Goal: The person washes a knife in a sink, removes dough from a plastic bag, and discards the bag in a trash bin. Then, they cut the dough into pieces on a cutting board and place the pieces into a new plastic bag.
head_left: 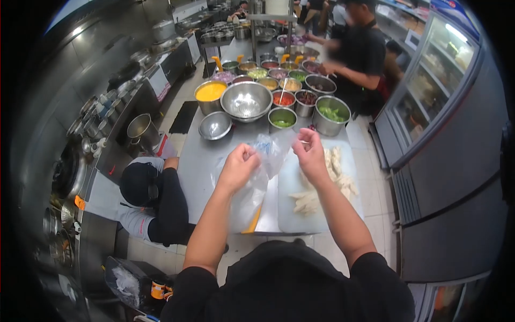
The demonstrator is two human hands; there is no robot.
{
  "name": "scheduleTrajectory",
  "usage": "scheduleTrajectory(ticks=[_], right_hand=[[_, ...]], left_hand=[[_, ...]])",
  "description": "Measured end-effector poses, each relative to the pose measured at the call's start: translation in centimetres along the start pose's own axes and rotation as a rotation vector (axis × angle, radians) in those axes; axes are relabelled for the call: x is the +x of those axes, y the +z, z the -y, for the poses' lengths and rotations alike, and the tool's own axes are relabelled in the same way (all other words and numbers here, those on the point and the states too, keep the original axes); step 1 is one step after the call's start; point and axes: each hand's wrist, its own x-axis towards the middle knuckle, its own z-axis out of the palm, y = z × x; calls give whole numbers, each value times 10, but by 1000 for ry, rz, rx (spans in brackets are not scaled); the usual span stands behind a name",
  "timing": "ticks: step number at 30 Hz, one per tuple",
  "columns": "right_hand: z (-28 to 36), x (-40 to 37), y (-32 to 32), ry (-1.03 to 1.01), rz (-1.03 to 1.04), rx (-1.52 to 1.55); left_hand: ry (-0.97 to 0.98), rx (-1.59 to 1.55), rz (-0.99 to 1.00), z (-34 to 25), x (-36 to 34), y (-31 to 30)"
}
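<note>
2 hands pinch clear plastic bag [257, 172]: left hand [238, 163], right hand [310, 153], above cutting board [300, 220].

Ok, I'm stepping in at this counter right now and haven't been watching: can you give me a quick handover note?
Left hand: shut on one edge of the clear plastic bag, held above the steel counter.
Right hand: pinches the bag's other edge, over the white cutting board.
Things: pale cut pieces lie on the board, right of the bag; bowls of ingredients stand beyond.
Done: pieces are cut, and the bag is in both grips.
Left: nothing shows inside the bag; the pieces seem to be all on the board, unbagged.
</note>
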Motion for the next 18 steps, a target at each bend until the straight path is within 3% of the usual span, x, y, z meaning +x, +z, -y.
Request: scheduleTrajectory(ticks=[1,5,7,8,9,11,13,15,16,18], right_hand=[[0,-4,-2,98,-99,-13],[-7,-20,-2,217,278,-69],[-11,-14,-11,297,280,-34],[-14,-9,-15,337,284,-12],[-41,0,-24,300,240,-92],[-85,8,-52,21,168,-572],[-98,9,-81,43,177,-682],[-108,13,-108,116,146,-595],[-108,16,-112,150,134,-552],[-96,18,-110,-23,-6,-553]], left_hand=[[2,-1,11,1,0,6],[116,-104,71,18,3,41],[49,-278,108,26,3,52],[-74,-406,128,28,3,50],[-197,-532,143,29,4,47],[-218,-775,36,31,8,41],[-223,-942,-77,37,19,22],[-209,-1033,-182,47,34,-4],[-219,-920,-190,33,33,-3],[-244,-692,-210,5,25,-4]])
